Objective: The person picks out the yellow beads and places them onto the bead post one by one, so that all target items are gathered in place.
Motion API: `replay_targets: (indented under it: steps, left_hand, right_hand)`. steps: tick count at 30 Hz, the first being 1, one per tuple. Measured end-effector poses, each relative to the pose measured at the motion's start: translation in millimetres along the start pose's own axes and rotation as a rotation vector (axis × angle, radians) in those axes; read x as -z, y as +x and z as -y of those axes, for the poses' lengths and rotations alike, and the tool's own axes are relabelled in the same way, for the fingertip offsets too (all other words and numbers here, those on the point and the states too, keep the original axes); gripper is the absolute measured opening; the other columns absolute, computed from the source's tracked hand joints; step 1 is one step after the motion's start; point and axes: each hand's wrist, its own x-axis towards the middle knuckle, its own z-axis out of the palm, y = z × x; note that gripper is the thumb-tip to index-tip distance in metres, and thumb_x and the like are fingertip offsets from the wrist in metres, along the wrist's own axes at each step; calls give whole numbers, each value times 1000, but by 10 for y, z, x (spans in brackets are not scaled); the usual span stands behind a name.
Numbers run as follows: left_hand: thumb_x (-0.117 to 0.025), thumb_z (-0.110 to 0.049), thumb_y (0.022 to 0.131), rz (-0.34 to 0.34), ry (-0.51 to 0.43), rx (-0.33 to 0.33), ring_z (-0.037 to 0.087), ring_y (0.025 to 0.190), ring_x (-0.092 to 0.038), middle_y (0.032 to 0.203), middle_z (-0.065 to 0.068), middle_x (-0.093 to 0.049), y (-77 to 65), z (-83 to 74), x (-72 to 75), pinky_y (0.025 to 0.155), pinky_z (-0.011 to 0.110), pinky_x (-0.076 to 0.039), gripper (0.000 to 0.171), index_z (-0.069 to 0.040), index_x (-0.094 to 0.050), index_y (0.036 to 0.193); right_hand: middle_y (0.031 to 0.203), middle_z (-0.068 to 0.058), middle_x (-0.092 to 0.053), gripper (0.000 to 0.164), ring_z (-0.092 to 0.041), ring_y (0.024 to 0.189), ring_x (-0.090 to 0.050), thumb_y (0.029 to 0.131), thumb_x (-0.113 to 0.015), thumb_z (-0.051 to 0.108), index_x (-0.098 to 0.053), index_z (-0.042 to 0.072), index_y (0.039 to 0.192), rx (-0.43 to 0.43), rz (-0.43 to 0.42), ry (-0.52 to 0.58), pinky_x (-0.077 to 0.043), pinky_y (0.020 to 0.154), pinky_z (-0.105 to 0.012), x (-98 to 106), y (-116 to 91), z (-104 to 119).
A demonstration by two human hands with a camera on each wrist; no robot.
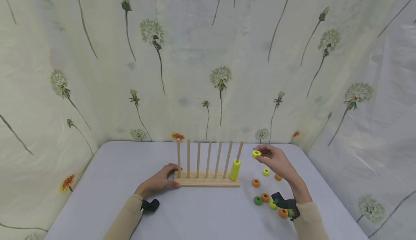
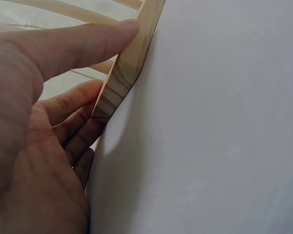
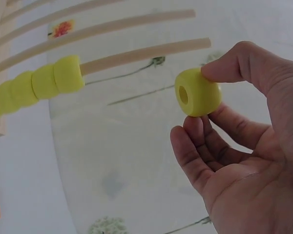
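A wooden peg stand (image 1: pixel 208 183) with several upright rods stands on the table. My left hand (image 1: pixel 159 180) holds its left end, thumb at the front and fingers behind; the left wrist view shows the thumb on the base's end (image 2: pixel 122 85). Several yellow beads (image 1: pixel 234 171) are stacked on the rightmost rod, whose upper part is bare. To the right of that rod, my right hand (image 1: pixel 275 161) pinches a yellow bead (image 3: pixel 207 95) between thumb and fingers. In the right wrist view the bead's hole faces left, and it is apart from the rod tip.
Loose beads lie on the white table (image 1: pixel 130 160) at the right: orange beads (image 1: pixel 255 183), a green bead (image 1: pixel 258 200) and yellow beads (image 1: pixel 265 172). Some sit partly under the right wrist's black camera mount (image 1: pixel 286 204). A flower-patterned curtain (image 1: pixel 188 70) surrounds the table's back and sides.
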Motion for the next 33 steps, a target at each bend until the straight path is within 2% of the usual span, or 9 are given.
replay_targets:
  steps: [4,18,27,33]
  left_hand:
    - [-81,-35,77,-3,19,-14,33,140,-31,141,7,-43,3,27,-10,115,56,-23,62,-18,-54,130]
    - [-80,-35,77,-1,22,-33,34,139,-33,141,10,-43,-7,22,1,114,56,-25,62,-15,-54,130]
    - [-80,-36,77,-1,28,-27,33,139,-32,141,9,-44,-11,22,5,114,56,-24,62,-17,-53,131]
    - [-79,-37,78,-3,39,-23,35,140,-30,144,10,-41,-16,6,7,115,57,-23,65,-14,-51,132]
  right_hand:
    - [116,-10,-63,34,-26,108,-62,91,-67,26,-58,7,118,12,-1,-6,-53,84,-26,28,30,59]
    - [117,-10,-62,35,-25,106,-60,92,-66,30,-58,8,119,59,-13,9,-52,82,-21,80,172,287]
    - [117,-8,-61,33,-23,105,-60,91,-67,25,-59,9,119,71,-10,25,-51,82,-19,72,247,388]
    - [117,-8,-62,32,-23,106,-60,91,-68,25,-59,9,117,82,-8,25,-51,82,-18,62,281,436]
